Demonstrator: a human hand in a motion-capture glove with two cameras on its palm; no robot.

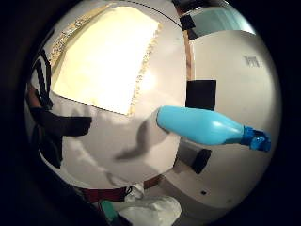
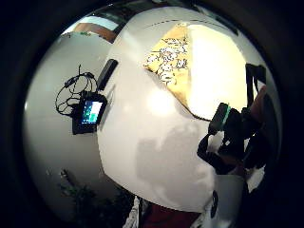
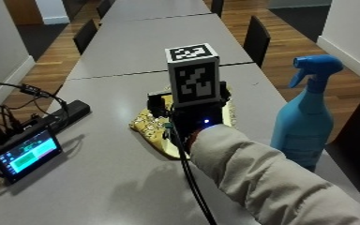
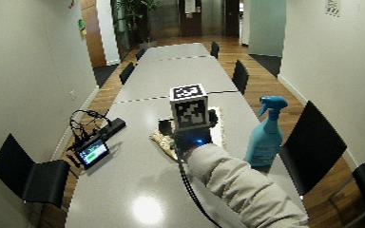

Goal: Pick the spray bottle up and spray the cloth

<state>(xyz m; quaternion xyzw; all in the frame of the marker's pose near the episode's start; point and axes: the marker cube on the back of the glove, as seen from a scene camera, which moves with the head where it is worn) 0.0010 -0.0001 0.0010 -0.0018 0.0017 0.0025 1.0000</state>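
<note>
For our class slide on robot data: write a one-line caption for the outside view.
Gloved right hand over the cloth, with the blue spray bottle upright on the table beside it.

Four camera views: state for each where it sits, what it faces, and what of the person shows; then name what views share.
Outside view: behind the person's arm, facing down the grey table; sleeve and gloved right hand over the yellow patterned cloth.
Wide outside view: same side, higher, whole room, chairs.
Little finger palm view: looks down at cloth and blue plastic spray bottle; black fingers at edge.
Thumb palm view: looks down at cloth, small screen device; glove straps.
Shared: cloth in all; bottle in three.
</note>
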